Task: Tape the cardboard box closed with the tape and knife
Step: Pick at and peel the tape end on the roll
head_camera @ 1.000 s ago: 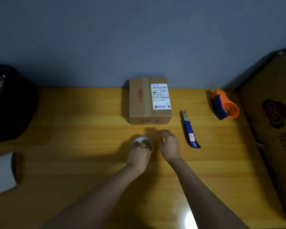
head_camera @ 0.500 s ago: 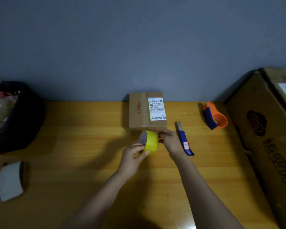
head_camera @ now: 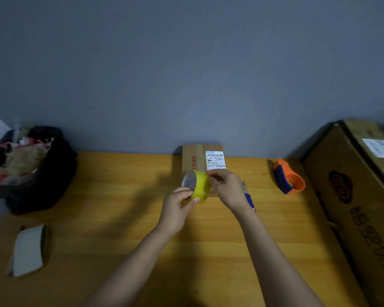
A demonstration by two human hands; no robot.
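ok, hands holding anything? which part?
Yellow tape roll: left hand grips its lower rim and core, right hand pinches its outer face.

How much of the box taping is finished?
Barely started. The left hand holds the yellow tape roll up while the right hand pinches at its edge. No yellow strip shows on the small brown cardboard box yet. Sticking and cutting remain; the blue utility knife lies on the table.

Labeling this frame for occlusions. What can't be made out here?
- Knife: mostly hidden behind the right hand, head view.
- Box front: covered by the tape roll and both hands.
- Label text: too small.
- Tape's loose end: hidden under the right fingertips.
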